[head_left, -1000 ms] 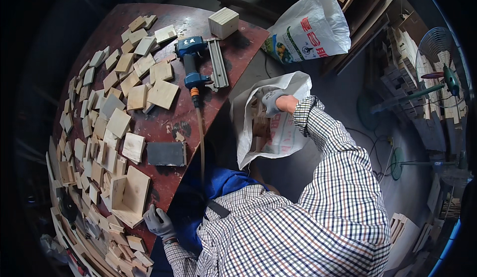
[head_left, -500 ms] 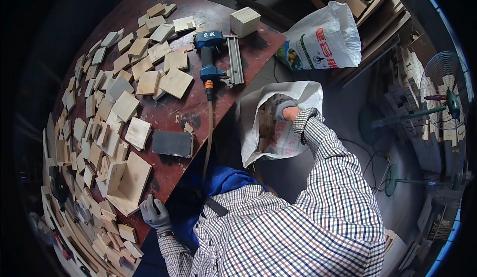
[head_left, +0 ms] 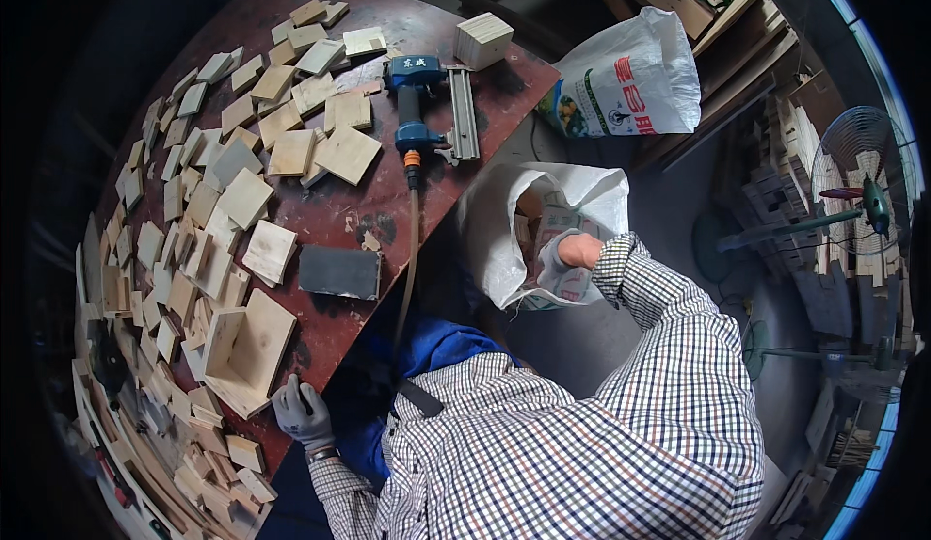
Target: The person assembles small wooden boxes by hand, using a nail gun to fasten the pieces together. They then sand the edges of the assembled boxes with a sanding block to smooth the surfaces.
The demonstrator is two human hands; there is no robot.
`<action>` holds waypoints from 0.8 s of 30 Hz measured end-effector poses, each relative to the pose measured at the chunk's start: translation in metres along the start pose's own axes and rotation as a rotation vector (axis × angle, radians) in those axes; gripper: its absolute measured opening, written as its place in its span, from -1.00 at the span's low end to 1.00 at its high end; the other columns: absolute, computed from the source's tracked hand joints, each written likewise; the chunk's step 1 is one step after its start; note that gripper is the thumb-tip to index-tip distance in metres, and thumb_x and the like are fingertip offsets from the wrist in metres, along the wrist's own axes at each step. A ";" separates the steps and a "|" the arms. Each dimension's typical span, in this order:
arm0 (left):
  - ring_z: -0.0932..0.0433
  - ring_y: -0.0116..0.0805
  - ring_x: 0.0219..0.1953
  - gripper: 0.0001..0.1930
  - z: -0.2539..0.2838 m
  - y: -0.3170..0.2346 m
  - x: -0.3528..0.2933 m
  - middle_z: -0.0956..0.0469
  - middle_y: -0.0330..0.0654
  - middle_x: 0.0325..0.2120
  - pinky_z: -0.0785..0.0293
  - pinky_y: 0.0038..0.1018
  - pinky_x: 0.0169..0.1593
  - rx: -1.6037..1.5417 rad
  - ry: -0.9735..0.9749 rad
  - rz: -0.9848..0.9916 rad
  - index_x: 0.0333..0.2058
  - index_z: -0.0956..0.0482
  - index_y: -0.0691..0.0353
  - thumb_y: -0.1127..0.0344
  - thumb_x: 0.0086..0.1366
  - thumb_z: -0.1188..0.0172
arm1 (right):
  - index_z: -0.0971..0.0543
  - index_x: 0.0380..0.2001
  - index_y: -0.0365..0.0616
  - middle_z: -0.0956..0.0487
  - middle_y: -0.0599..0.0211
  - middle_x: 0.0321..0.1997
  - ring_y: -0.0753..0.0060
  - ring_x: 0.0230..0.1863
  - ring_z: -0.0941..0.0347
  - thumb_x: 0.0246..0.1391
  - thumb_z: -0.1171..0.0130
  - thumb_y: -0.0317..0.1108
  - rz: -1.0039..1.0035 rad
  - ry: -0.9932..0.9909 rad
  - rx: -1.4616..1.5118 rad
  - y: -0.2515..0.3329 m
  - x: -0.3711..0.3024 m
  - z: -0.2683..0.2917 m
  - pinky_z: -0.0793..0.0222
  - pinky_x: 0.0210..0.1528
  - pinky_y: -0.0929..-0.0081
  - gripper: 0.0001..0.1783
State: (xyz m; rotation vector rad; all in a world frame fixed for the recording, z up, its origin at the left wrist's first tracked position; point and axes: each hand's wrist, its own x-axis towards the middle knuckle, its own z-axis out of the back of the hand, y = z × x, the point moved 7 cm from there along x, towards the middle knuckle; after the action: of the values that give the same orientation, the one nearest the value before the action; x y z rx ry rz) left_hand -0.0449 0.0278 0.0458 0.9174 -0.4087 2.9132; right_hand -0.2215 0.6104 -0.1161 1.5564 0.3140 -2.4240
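Note:
My left hand [head_left: 303,414], in a grey glove, rests at the table's edge with its fingers somewhat apart and nothing in them. Close beside it stands an L-shaped assembly of wooden boards [head_left: 254,351]. My right hand [head_left: 572,252], also gloved, reaches into the mouth of a white woven sack [head_left: 495,249] standing beside the table. Its fingers are hidden in there, so what they hold, if anything, does not show. Pieces of wood [head_left: 527,230] are visible inside the sack.
The dark red table [head_left: 339,220] carries many loose wood blocks [head_left: 245,199], a blue nail gun [head_left: 412,104] with a hose, a dark rectangular block [head_left: 338,272] and a stacked wood cube [head_left: 483,41]. Beyond stands another white sack [head_left: 630,75]. A fan [head_left: 863,201] and stacked boards [head_left: 810,181] are at right.
My right hand has shifted down and toward me within the sack's mouth, uncovering more of the inside. The sack's opening has changed shape. My left hand stays at the table's edge.

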 end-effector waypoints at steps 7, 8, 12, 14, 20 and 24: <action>-0.62 -0.01 -0.28 -0.73 0.002 0.002 -0.003 -0.62 0.00 -0.30 -0.61 -0.17 -0.19 -0.006 -0.042 0.016 0.00 -0.68 0.31 0.43 0.34 -0.34 | -0.70 0.12 -0.16 -0.74 0.07 0.13 -0.05 0.12 -0.66 0.25 -0.03 0.17 0.022 -0.042 0.221 0.057 -0.083 0.022 -0.52 0.12 0.11 -0.31; -0.62 -0.01 -0.28 -0.73 0.003 0.000 -0.002 -0.62 -0.01 -0.30 -0.60 -0.16 -0.18 -0.015 -0.050 0.022 -0.01 -0.68 0.31 0.43 0.33 -0.35 | -0.70 0.13 -0.15 -0.73 0.06 0.15 -0.06 0.15 -0.65 0.28 -0.01 0.20 0.022 -0.112 0.251 0.055 -0.093 0.027 -0.51 0.16 0.11 -0.31; -0.64 0.00 -0.24 -0.70 0.002 0.003 -0.003 -0.63 -0.05 -0.31 -0.61 -0.16 -0.14 -0.041 -0.073 0.062 -0.03 -0.69 0.26 0.41 0.25 -0.40 | -0.64 0.25 -0.01 -0.61 0.11 0.36 -0.03 0.36 -0.51 0.31 0.02 0.25 0.012 -0.213 0.166 0.053 -0.112 0.048 -0.39 0.36 0.02 -0.29; -0.64 -0.04 -0.26 -0.71 0.007 0.002 -0.001 -0.64 -0.08 -0.31 -0.61 -0.17 -0.17 -0.039 -0.098 0.079 -0.06 -0.71 0.21 0.40 0.23 -0.42 | -0.65 0.23 0.07 -0.61 0.05 0.32 -0.11 0.33 -0.51 0.31 0.01 0.22 0.129 -0.283 0.019 0.077 -0.147 0.079 -0.39 0.38 0.10 -0.35; -0.63 -0.08 -0.31 -0.68 0.012 0.009 -0.006 -0.63 -0.15 -0.34 -0.59 -0.21 -0.22 -0.044 -0.124 0.098 -0.02 -0.70 0.17 0.43 0.23 -0.42 | -0.69 0.04 -0.01 -0.68 0.01 0.07 -0.12 0.16 -0.58 0.33 -0.03 0.16 0.173 -0.686 0.166 0.107 -0.187 0.149 -0.44 0.22 0.05 -0.45; -0.65 -0.13 -0.30 -0.74 0.012 0.014 -0.009 -0.64 -0.20 -0.33 -0.60 -0.19 -0.19 -0.070 -0.100 0.173 -0.08 -0.71 0.14 0.36 0.24 -0.42 | -0.63 0.19 -0.14 -0.68 0.05 -0.02 -0.06 0.07 -0.60 0.28 -0.27 -0.01 0.418 -0.966 0.450 0.189 -0.224 0.213 -0.43 0.17 0.05 -0.45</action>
State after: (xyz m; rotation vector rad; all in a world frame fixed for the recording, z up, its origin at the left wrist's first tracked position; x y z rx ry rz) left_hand -0.0324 0.0115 0.0471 1.0715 -0.6229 2.9911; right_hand -0.2545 0.3852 0.1662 0.3238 -0.6906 -2.6258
